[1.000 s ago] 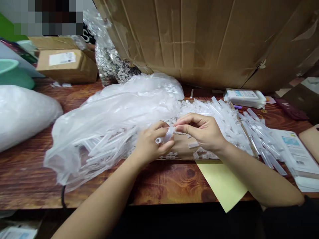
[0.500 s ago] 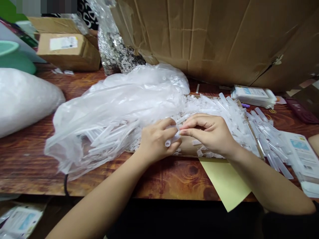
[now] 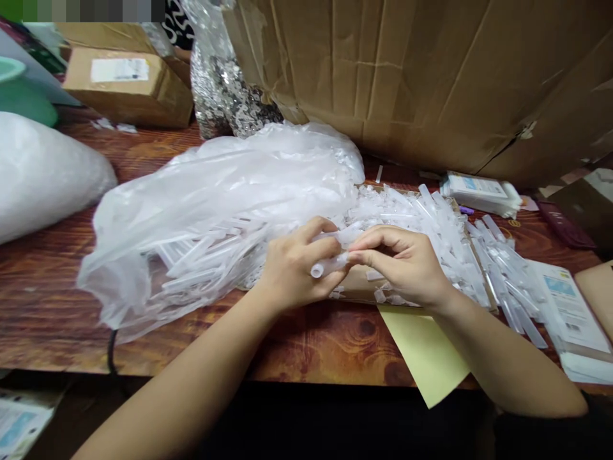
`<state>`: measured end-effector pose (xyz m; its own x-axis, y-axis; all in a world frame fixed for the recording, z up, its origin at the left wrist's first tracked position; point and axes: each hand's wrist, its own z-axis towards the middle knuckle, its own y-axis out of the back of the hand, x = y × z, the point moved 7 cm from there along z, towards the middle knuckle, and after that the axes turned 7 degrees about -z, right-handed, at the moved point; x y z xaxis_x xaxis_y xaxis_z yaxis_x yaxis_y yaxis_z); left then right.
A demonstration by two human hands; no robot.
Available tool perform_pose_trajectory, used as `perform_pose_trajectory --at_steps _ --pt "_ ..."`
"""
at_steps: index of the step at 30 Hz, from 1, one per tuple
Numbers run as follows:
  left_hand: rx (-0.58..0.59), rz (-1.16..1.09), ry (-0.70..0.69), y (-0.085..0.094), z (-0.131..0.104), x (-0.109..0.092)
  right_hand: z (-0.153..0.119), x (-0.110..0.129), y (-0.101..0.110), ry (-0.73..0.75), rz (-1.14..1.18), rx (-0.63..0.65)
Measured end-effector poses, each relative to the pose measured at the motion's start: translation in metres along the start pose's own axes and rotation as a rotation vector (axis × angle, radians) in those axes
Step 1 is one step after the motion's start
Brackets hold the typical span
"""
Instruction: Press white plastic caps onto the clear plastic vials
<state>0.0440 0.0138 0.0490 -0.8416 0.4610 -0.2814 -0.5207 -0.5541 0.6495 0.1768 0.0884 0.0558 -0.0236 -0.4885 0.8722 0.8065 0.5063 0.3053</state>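
Note:
My left hand (image 3: 293,268) pinches a small clear plastic tube (image 3: 328,265) between thumb and fingers, its open end towards me. The fingertips of my right hand (image 3: 405,263) meet the tube's far end, so both hands hold it. They work over a pile of clear plastic tubes (image 3: 445,236) and small caps (image 3: 383,295) lying on a flat piece of cardboard (image 3: 357,286). A large clear plastic bag (image 3: 215,204) with more tubes inside lies just left of my left hand.
A wooden table (image 3: 311,345) carries a yellow sheet (image 3: 424,351), printed packets (image 3: 572,306), a white packet stack (image 3: 479,190), a white bag (image 3: 38,172) and a small cardboard box (image 3: 124,83). A big cardboard box (image 3: 431,70) stands behind.
The tube has turned a little between my hands and my fingertips have closed in on it. The view has shifted slightly; the hands stay in the same place.

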Motion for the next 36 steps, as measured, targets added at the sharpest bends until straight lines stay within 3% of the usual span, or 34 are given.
perform_pose_trajectory --at_steps 5,10,15,19,31,33,36 --pt "0.045 -0.544 0.269 0.005 0.001 0.025 0.003 -0.003 0.018 0.007 0.127 -0.175" --pt "-0.039 -1.002 0.611 -0.005 -0.013 0.043 -0.003 0.006 0.009 0.203 -0.005 -0.206" --pt "0.022 -1.201 0.909 -0.021 -0.024 0.045 -0.012 0.024 0.000 0.456 -0.249 -0.179" --pt "0.093 -1.276 1.093 -0.032 -0.029 0.044 -0.017 0.026 -0.006 0.565 -0.351 -0.147" --pt "-0.074 -1.251 1.134 -0.033 -0.032 0.041 -0.017 0.029 -0.019 0.490 -0.257 -0.259" --pt "-0.127 -1.205 1.162 -0.030 -0.032 0.047 -0.009 0.030 -0.015 0.493 -0.272 -0.159" --pt "-0.238 -1.138 1.157 -0.023 -0.033 0.058 0.003 0.019 -0.004 0.458 -0.361 0.100"
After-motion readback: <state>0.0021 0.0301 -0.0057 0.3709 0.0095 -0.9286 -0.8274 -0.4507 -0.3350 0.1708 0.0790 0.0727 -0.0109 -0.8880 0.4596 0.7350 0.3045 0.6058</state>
